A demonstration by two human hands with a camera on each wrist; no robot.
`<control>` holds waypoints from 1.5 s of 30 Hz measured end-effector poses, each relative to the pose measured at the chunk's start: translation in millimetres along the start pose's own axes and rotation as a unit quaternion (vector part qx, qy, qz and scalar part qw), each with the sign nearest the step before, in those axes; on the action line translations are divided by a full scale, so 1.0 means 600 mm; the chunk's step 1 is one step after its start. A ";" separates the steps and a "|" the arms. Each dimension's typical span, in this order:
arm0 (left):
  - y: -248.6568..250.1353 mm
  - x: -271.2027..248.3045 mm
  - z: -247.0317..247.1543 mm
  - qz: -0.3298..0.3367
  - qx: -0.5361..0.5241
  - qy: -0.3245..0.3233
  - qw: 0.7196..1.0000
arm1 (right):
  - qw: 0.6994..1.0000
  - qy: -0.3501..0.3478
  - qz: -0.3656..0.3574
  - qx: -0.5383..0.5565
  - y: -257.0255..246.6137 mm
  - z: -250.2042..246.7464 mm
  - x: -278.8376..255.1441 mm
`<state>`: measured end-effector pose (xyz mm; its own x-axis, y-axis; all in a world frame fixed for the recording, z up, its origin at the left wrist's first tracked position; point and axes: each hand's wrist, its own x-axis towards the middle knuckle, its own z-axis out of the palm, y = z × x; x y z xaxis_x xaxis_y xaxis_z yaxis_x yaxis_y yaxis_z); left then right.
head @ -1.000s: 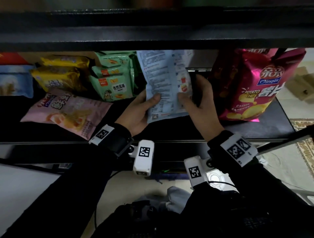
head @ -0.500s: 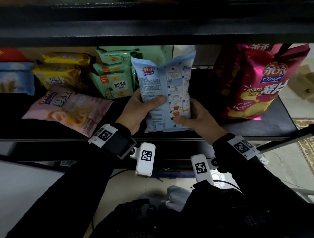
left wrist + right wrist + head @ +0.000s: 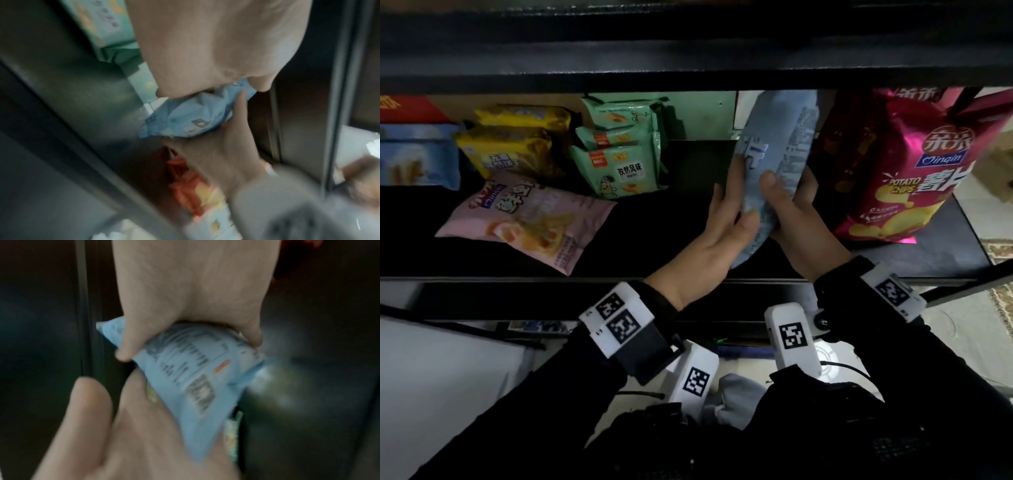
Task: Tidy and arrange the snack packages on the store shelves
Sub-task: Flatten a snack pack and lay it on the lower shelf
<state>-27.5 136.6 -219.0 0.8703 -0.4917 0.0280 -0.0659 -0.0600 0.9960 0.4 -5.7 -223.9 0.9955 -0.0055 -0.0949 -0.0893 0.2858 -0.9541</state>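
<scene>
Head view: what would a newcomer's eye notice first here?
First, the light blue snack bag, held upright at mid-shelf between the left hand and the right hand. Next, the big magenta potato chips bag standing just to its right. Left of them, a pink packet lies flat near the shelf's front edge.

Bare shelf (image 3: 688,219) between green packs (image 3: 619,161) and magenta chip bag (image 3: 893,164); low upper shelf (image 3: 688,58) overhead.
</scene>
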 end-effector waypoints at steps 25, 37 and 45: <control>-0.032 0.045 -0.072 -0.108 -0.057 0.121 0.985 | 0.977 -0.119 0.080 -0.157 0.016 -0.029 0.015; -0.084 0.032 -0.097 -0.075 -0.164 0.245 0.953 | 0.980 -0.091 0.042 -0.173 0.033 -0.007 0.044; -0.143 -0.041 -0.109 -0.021 0.341 0.291 0.894 | 0.974 0.106 -0.090 -0.181 0.001 -0.002 0.200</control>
<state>-11.4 210.9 -299.3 0.9725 0.0458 0.2282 -0.1369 -0.6804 0.7200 119.8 -7.3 -236.3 0.9707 -0.2321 0.0630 0.0420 -0.0945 -0.9946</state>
